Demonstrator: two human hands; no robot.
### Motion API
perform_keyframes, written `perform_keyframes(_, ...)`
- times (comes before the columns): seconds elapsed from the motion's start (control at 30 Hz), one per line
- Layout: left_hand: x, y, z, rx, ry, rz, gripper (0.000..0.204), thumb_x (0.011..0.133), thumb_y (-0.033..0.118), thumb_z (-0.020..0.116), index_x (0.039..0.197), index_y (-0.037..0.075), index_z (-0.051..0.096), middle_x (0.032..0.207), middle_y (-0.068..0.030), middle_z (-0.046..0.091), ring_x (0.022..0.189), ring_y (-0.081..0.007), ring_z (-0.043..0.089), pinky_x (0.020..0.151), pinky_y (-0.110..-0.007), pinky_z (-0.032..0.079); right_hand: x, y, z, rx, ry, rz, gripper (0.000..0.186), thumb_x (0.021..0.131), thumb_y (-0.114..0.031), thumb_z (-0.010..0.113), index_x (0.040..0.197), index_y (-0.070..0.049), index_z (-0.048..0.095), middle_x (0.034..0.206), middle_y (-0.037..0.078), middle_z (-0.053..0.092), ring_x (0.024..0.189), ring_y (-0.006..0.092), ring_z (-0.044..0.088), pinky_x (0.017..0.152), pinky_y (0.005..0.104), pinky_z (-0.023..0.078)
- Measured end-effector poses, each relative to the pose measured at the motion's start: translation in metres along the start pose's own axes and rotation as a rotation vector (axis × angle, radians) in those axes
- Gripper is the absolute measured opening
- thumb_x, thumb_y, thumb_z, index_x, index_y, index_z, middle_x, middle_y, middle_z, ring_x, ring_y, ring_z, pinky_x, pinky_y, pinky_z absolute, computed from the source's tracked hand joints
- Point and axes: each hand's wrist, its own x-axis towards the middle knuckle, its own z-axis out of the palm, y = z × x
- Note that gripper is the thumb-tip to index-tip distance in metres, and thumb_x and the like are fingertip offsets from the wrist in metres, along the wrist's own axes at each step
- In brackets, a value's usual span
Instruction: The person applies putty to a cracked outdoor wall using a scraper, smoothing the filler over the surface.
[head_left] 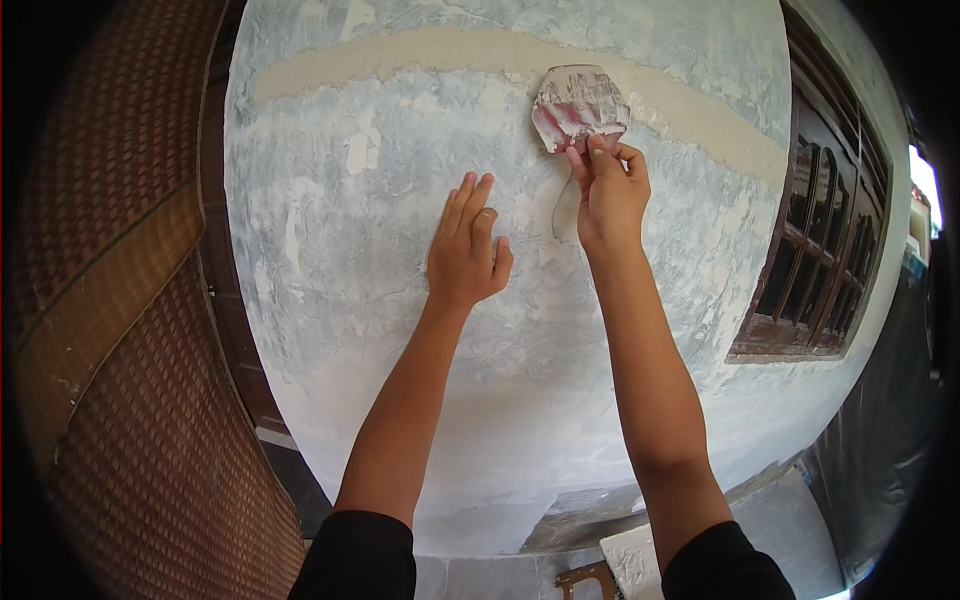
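- Pinching the bottom edge of a smeared reddish scraper (580, 108), the right hand (612, 195) has a narrow, firm grip.
- The scraper is at the mottled wall (350, 300), overlapping the lower edge of a beige plaster band (430, 48).
- The left hand (463, 242) is spread wide, lower and leftward; whether it touches the wall, I cannot tell.
- A dark wooden window (815, 225) stands at right.

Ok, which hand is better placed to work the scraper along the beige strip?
Probably the right hand: it grips the smeared scraper by its lower edge, close to the beige strip. The left hand is lower, at or near the wall, holding no tool.
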Motion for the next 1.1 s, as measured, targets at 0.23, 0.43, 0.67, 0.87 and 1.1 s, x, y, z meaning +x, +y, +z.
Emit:
perform_keyframes(0.23,-0.001,0.001,-0.004,0.0,-0.016,0.002,0.037,0.08,0.005,0.058,0.114,0.003,0.044,0.146,-0.026,0.046,0.137,-0.0478,0.042,0.111,-0.06,0.035,0.002,0.025,0.002,0.304,0.137,0.126,0.008,0.098,0.005,0.054,0.103,0.003,0.048,0.109,0.015,0.058,0.099,0.0219,0.063,0.095,0.0367,0.061)
perform_keyframes(0.43,0.001,0.001,-0.005,0.0,-0.006,-0.003,0.036,0.079,0.005,0.059,0.112,0.002,0.045,0.146,-0.026,0.047,0.137,-0.0476,0.042,0.111,-0.059,0.035,0.006,0.033,0.006,0.319,0.122,0.142,0.009,0.097,0.005,0.055,0.102,0.004,0.048,0.109,0.015,0.059,0.1,0.022,0.064,0.095,0.0367,0.061)
perform_keyframes(0.67,0.002,0.002,-0.006,-0.005,-0.007,-0.002,0.034,0.079,0.005,0.058,0.111,0.002,0.045,0.145,-0.0261,0.047,0.137,-0.0477,0.042,0.111,-0.059,0.035,0.004,0.029,0.015,0.155,0.198,0.116,0.012,0.096,0.004,0.059,0.096,0.002,0.046,0.106,0.015,0.061,0.097,0.0215,0.066,0.089,0.0315,0.063)
perform_keyframes(0.87,0.004,0.001,-0.006,-0.008,-0.007,-0.005,0.035,0.078,0.004,0.058,0.111,0.002,0.045,0.145,-0.026,0.048,0.136,-0.0479,0.043,0.111,-0.058,0.035,0.002,0.027,0.016,0.1,0.227,0.142,0.016,0.094,0.005,0.061,0.092,0.001,0.045,0.103,0.016,0.061,0.092,0.0213,0.067,0.084,0.0306,0.064)
perform_keyframes(1.1,0.005,0.001,-0.004,0.0,0.003,-0.004,0.035,0.078,0.004,0.058,0.111,0.002,0.045,0.144,-0.0262,0.048,0.136,-0.0476,0.044,0.11,-0.058,0.036,-0.016,0.029,-0.009,0.111,0.101,-0.023,0.015,0.094,0.002,0.063,0.09,0.0,0.049,0.091,0.013,0.063,0.081,0.0158,0.066,0.075,0.0284,0.063)
